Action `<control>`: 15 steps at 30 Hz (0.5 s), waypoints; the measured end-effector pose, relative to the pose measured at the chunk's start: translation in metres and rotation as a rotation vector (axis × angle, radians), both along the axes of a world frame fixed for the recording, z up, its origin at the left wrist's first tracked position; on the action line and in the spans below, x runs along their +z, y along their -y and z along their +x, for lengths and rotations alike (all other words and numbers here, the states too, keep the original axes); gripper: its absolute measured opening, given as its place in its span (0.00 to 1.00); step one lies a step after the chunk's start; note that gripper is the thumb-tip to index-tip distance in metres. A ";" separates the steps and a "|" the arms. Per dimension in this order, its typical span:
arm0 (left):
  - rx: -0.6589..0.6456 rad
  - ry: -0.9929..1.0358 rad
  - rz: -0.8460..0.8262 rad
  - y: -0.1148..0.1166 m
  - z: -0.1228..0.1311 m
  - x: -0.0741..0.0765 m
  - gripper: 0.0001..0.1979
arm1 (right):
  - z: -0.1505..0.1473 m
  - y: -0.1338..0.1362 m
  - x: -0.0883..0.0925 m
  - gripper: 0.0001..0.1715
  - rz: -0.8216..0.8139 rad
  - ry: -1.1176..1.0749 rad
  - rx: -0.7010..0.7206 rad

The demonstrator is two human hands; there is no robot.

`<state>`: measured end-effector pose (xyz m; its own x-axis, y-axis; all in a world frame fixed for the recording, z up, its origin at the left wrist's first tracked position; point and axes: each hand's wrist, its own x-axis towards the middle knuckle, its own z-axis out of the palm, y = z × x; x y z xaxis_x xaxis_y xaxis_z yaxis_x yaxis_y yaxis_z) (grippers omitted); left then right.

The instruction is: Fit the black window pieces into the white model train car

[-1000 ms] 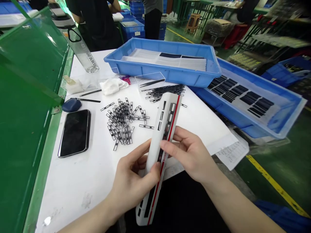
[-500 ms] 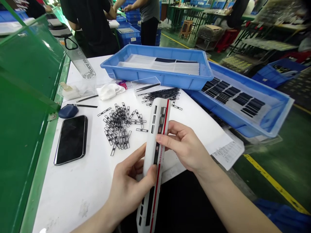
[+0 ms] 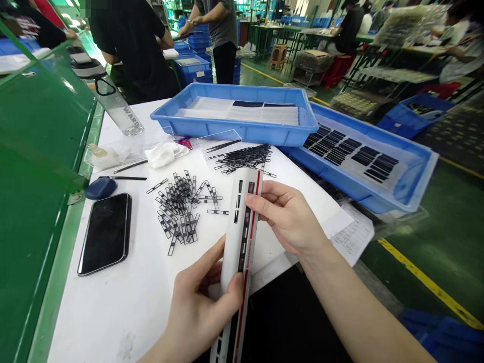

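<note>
My left hand [image 3: 200, 302] grips the lower part of a long white strip [image 3: 236, 237] with a red line and a row of dark rectangular windows. My right hand [image 3: 287, 217] holds the strip's upper end, its fingertips on the red-lined edge. The strip's lowest end runs out of view. Beyond it, a loose pile of small black-and-clear slotted pieces [image 3: 177, 209] lies on the white table [image 3: 106, 317]. A tighter bunch of similar pieces [image 3: 242, 159] lies farther back, with tweezers [image 3: 223, 146] close by.
A black phone [image 3: 106, 234] and blue pouch [image 3: 101, 188] lie left, below a green panel [image 3: 38, 176]. Blue trays [image 3: 234, 136] [image 3: 359, 186] hold sheets at the back and right. Papers [image 3: 351, 237] overhang the right edge. Co-workers [image 3: 128, 40] stand beyond.
The whole scene has shifted left and down in view as my head turned. My right hand has slid toward the strip's upper end, and the strip stands more upright.
</note>
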<state>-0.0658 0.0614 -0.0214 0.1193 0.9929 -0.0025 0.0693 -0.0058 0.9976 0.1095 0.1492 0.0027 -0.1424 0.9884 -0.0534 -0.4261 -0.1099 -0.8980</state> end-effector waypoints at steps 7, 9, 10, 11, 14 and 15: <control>-0.013 -0.035 0.040 0.001 -0.001 -0.005 0.23 | 0.002 -0.005 0.002 0.13 -0.067 -0.042 -0.057; 0.018 -0.051 0.039 0.002 0.000 -0.003 0.23 | 0.003 -0.008 0.002 0.14 -0.075 -0.044 -0.076; 0.047 -0.052 0.022 0.002 0.000 -0.003 0.23 | 0.004 -0.010 0.002 0.15 -0.084 -0.044 -0.080; 0.075 -0.054 0.002 0.002 0.000 -0.002 0.23 | 0.004 -0.011 0.001 0.16 -0.094 -0.043 -0.080; 0.079 -0.067 -0.028 0.004 -0.002 -0.007 0.22 | 0.004 -0.014 0.001 0.20 -0.113 -0.023 -0.047; 0.090 -0.074 -0.032 0.004 -0.002 -0.010 0.22 | 0.003 -0.015 0.001 0.22 -0.111 -0.008 -0.034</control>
